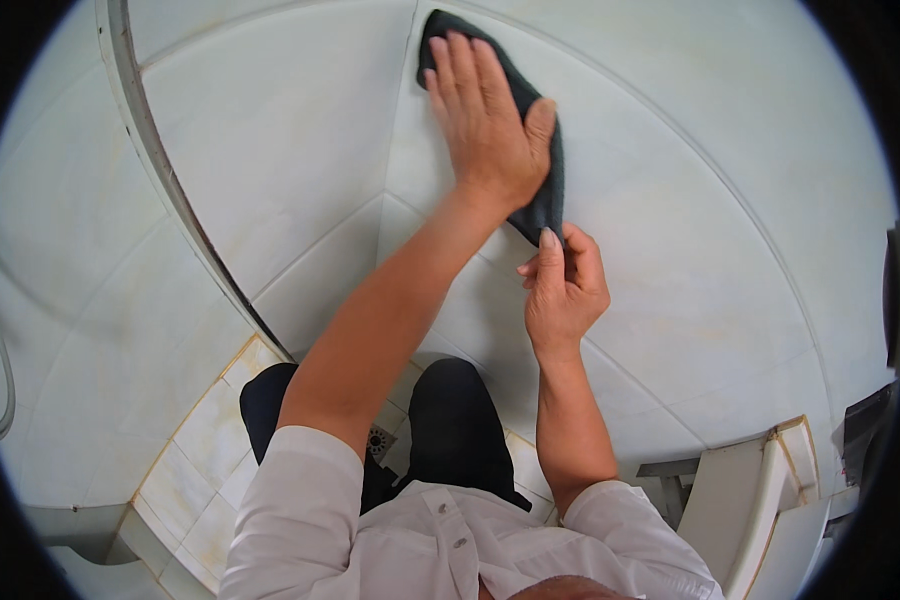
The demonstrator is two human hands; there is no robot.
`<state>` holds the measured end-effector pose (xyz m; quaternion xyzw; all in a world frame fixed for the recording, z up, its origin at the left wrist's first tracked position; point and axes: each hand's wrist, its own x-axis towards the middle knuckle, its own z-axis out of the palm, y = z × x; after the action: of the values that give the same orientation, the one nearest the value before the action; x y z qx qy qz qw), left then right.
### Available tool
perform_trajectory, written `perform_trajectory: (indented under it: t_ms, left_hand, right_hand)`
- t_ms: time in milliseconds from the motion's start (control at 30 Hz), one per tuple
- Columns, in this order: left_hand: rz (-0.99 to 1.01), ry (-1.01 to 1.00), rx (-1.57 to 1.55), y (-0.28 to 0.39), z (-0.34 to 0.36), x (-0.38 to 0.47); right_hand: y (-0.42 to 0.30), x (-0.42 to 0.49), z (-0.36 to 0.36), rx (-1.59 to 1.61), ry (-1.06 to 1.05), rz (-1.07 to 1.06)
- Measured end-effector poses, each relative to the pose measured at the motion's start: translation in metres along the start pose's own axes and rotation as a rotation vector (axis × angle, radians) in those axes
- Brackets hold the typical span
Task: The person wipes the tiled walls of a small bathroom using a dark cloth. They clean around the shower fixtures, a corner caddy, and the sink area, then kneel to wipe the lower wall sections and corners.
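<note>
My left hand [489, 131] lies flat on a dark grey cloth [546, 196], pressing it against a pale tiled wall [660, 247] to the right of a vertical corner. Its fingers point up the wall and its thumb sticks out to the right, over the cloth's edge. The cloth's top end shows above the fingertips. Lower down, my right hand [566, 289] pinches the bottom corner of the cloth between thumb and fingers. The part of the cloth under my left palm is hidden.
To the left, a narrow metal strip [172, 176] runs down the wall. A tiled ledge [195, 465] and a hose [4, 390] are further left. Between my dark-trousered legs is a floor drain [377, 442]. At the lower right stands a white tile-edged ledge [742, 495].
</note>
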<state>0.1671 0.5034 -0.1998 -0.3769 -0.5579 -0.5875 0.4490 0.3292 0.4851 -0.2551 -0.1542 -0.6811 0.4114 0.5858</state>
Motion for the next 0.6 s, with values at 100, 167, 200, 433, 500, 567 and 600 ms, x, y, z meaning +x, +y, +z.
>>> perform_trajectory:
  t_ms: [100,167,200,433,500,567,600]
  left_hand:
    - [0.124,-0.036,-0.031,0.027,0.003,-0.007]
    - [0.210,-0.081,-0.068,0.044,0.004,-0.011]
    - [0.262,-0.055,-0.080,0.052,0.004,-0.012]
    - [0.555,-0.247,-0.184,0.078,-0.008,-0.023]
    - [0.607,-0.245,-0.149,0.064,-0.006,-0.014]
    - [0.565,-0.221,-0.149,0.052,0.000,-0.006]
    - [0.480,-0.190,-0.108,0.046,0.002,-0.005]
  right_hand:
    - [0.003,-0.015,-0.013,0.005,0.051,0.060]
    - [0.007,-0.026,-0.019,0.027,0.078,0.062]
    - [0.009,-0.031,-0.022,0.038,0.090,0.065]
    - [0.019,-0.046,-0.037,-0.042,0.068,0.124]
    - [0.019,-0.043,-0.035,0.017,0.031,0.113]
    - [0.019,-0.036,-0.030,0.061,0.002,0.085]
    - [0.017,-0.034,-0.027,0.052,0.014,0.115]
